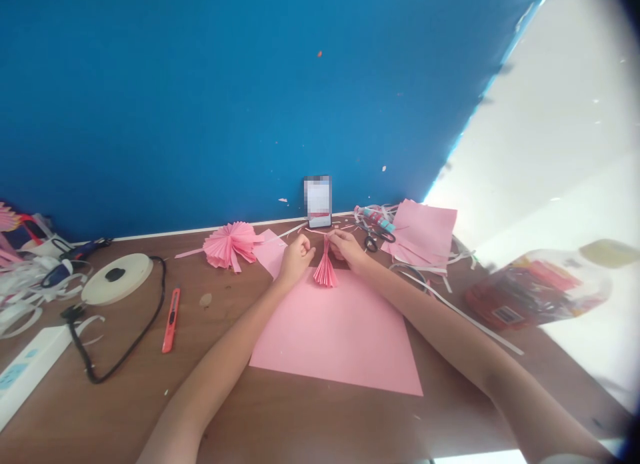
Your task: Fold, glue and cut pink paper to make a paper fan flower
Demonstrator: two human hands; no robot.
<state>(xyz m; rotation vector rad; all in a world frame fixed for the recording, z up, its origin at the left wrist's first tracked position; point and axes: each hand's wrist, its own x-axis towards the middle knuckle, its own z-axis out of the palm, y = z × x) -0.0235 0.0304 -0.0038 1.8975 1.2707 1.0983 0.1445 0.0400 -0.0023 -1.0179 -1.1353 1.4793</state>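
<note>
A pleated pink paper fan (326, 272) hangs narrow end up over a large pink sheet (333, 331). My right hand (346, 245) is closed on the fan's narrow top, its fingertips pinched together. Just left of the fan, my left hand (299, 254) is closed with the fingers curled in. What its fingers hold, if anything, is too small to make out. Left of my hands lies a finished-looking pleated pink paper rosette (231, 244) with paper strips at its sides.
A phone (319, 203) leans on the blue wall. Scissors (373, 239), a glue bottle (375, 219) and pink paper (425, 234) lie right. Leftward are a red cutter (171, 321), a white reel (117, 279) and a power strip (33, 371). A plastic bag (540, 287) sits far right.
</note>
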